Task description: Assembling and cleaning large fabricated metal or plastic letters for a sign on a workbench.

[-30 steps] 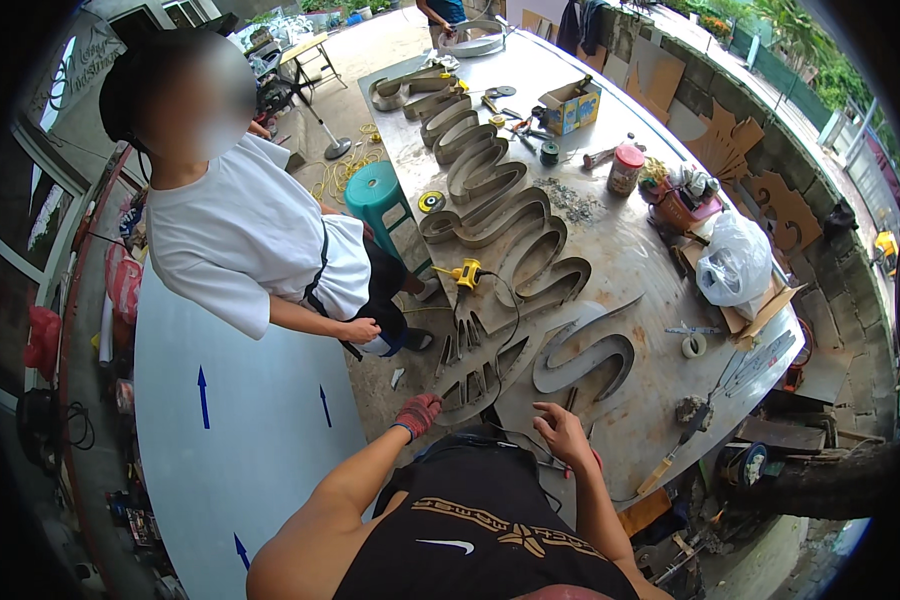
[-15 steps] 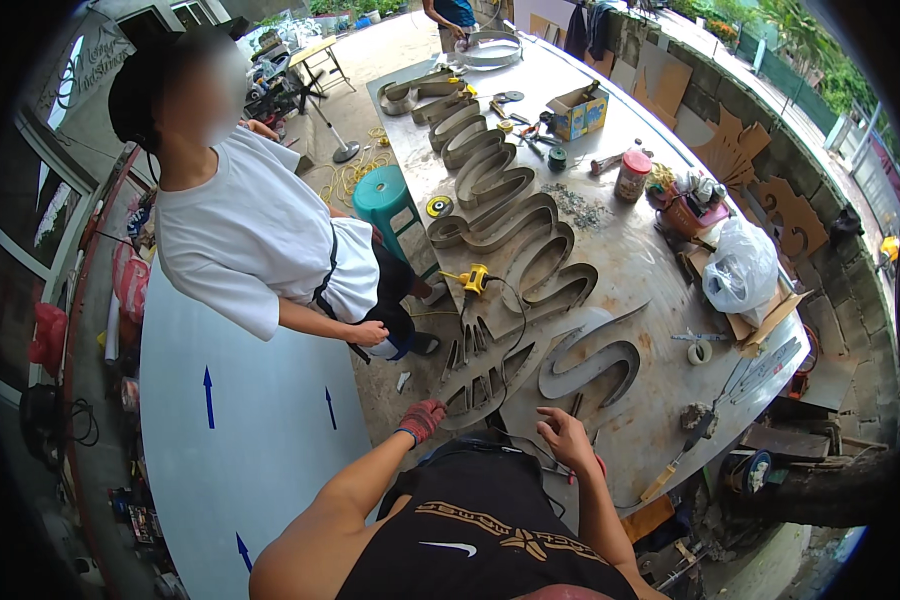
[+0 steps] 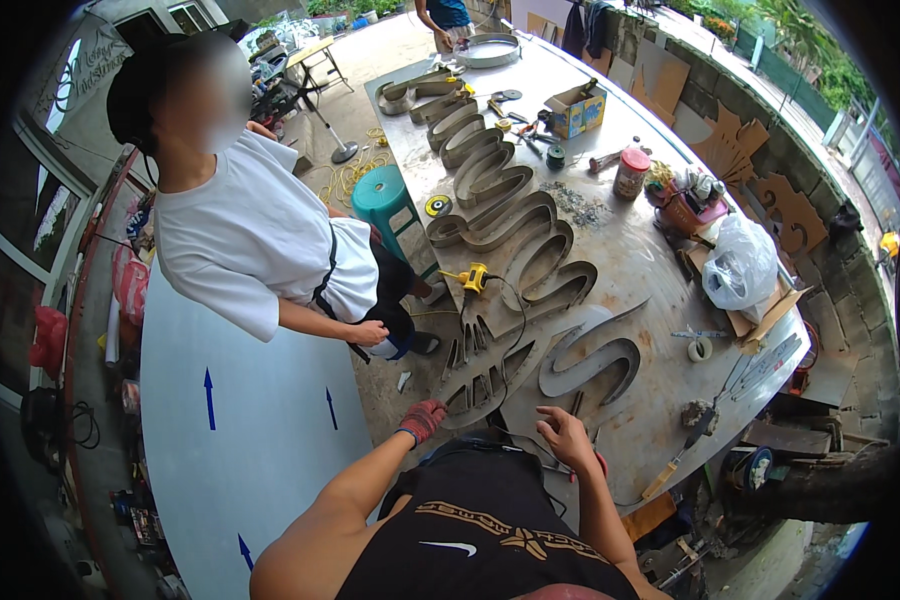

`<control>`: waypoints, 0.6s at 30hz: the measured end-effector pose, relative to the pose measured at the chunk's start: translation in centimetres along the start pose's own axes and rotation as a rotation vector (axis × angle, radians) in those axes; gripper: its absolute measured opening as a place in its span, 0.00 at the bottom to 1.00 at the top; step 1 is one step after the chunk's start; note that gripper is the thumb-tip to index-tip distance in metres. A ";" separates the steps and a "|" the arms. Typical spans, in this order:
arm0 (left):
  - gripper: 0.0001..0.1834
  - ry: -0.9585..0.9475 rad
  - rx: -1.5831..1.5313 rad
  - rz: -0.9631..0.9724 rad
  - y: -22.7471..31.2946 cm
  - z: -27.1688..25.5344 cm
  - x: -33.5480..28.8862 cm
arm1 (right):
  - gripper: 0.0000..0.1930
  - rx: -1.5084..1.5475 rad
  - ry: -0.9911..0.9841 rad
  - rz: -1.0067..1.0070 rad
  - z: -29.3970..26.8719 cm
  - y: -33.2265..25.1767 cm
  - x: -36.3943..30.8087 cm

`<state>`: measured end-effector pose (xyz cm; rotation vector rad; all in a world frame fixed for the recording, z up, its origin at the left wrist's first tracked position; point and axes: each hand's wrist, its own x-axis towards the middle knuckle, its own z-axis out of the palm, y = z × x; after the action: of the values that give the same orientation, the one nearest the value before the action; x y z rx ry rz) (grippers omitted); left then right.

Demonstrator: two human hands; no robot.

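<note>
On the table (image 3: 665, 345), letter frames (image 3: 500, 222) lie left of a jar (image 3: 631, 178) and bag (image 3: 738, 264), right of a ground-standing stool (image 3: 381, 188).

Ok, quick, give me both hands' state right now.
Left hand, gloved: fingers curled at the slotted metal shape's edge; grip cannot be told.
Right hand, bare: loosely open, nothing visible in it.

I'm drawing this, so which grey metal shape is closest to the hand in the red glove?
The grey metal piece with narrow pointed slots, right by the red-gloved left hand. The others, like the curvy grey metal S, lie farther away.
</note>
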<state>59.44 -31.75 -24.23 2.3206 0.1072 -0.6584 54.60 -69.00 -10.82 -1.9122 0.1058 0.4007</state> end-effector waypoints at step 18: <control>0.14 -0.023 -0.068 -0.046 -1.4 0.4 0.8 | 0.18 0.002 -0.010 -0.021 -0.1 -0.1 0.2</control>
<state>59.58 -31.07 -25.68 2.2508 0.1704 -0.6934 54.86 -69.05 -10.74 -1.9078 0.0797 0.3953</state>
